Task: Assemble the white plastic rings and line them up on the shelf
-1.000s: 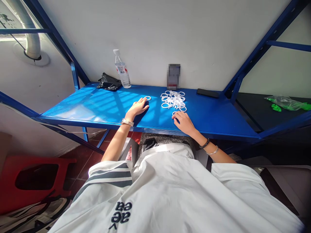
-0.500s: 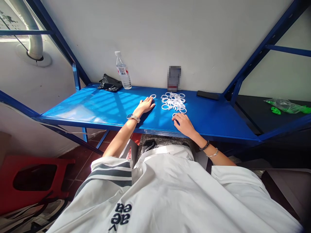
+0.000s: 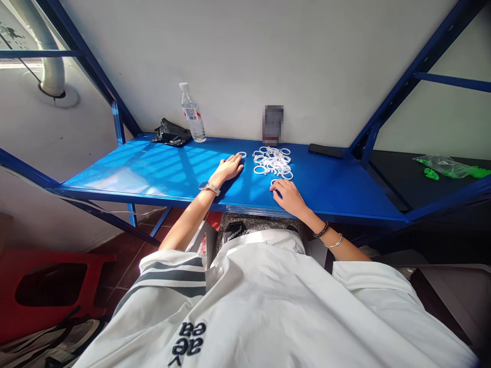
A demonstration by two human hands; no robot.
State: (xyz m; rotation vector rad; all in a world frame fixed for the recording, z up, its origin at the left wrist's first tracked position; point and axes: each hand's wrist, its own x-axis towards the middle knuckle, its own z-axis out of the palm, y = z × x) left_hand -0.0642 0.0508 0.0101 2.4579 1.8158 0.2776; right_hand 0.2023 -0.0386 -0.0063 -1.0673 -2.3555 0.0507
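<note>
Left hand (image 3: pixel 229 167) is palm down on the blue table (image 3: pixel 337 189), fingers straight and thumb out to the side; it isn't closed round anything I can see. Its fingertips meet one white ring (image 3: pixel 243 153) lying flat just past them, on the far side, toward the wall

Right hand (image 3: pixel 288 196) is curled, thumb and forefinger bent in toward each other, over the near edge of the table. A second ring (image 3: pixel 275 180) shows at its fingers, partly hidden; can't tell if it's pinched or only touched

Key relation: the pile of rings (image 3: pixel 273 162) sits between the two, straight beyond the right hand and off to the right of the left one. Right hand is nearer: its ring lies right at the pile's near edge, can't tell if the two touch. Left hand's ring is on its own, with a strip of bare blue between it and the pile

Long axis: none worth using, single rings are round and the pile is a jumble. Small tabs seem to stick out of some, too small to read which way they point
</note>
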